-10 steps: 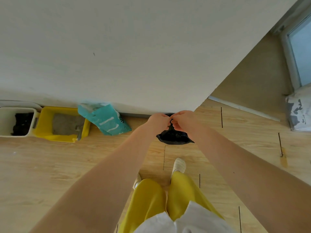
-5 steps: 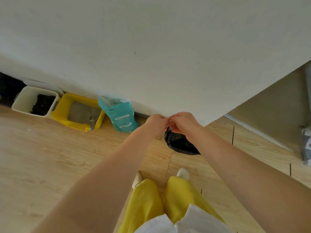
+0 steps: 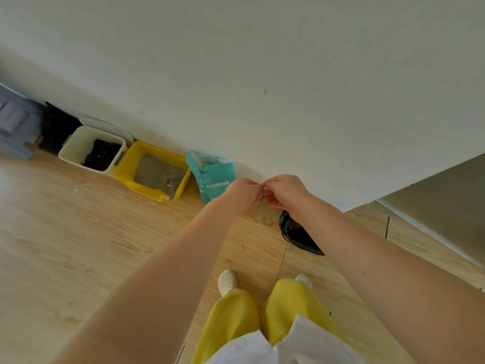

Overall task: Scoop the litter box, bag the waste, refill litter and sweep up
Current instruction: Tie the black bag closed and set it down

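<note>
Waste bag [image 3: 299, 233]: small black plastic sack, glossy and crumpled, hanging just below the right hand [image 3: 284, 191] and partly hidden behind that forearm; its lower corner sags to a point above the wooden floor [image 3: 78, 232]. Both hands meet at the top of the sack, the left hand [image 3: 242, 191] and the right with fingers curled and fingertips drawn together, touching each other; they appear to be pinching the bag's neck or handles, though the plastic between the fingers is too small to make out. Handling, as judged: soft, thin film, limp, slippery when bunched, likely light with a small lumpy load at the bottom; liable to tear if pulled hard, so best held at the gathered neck, close to the knot, rather than by the belly. Step in hand is probably tying the sack closed. Outward to the left of the left hand: teal litter bag [image 3: 211, 174], upright against the white wall [image 3: 236, 74], top open. Beyond it: yellow litter box [image 3: 126, 169] holding grey litter, a grey scoop [image 3: 172, 186] resting at its near corner. Further left: cream bin [image 3: 70, 145] with a dark liner inside, then a grey container [image 3: 15, 127] at the frame edge. Below the hands: yellow trousers and pale slippers.
</note>
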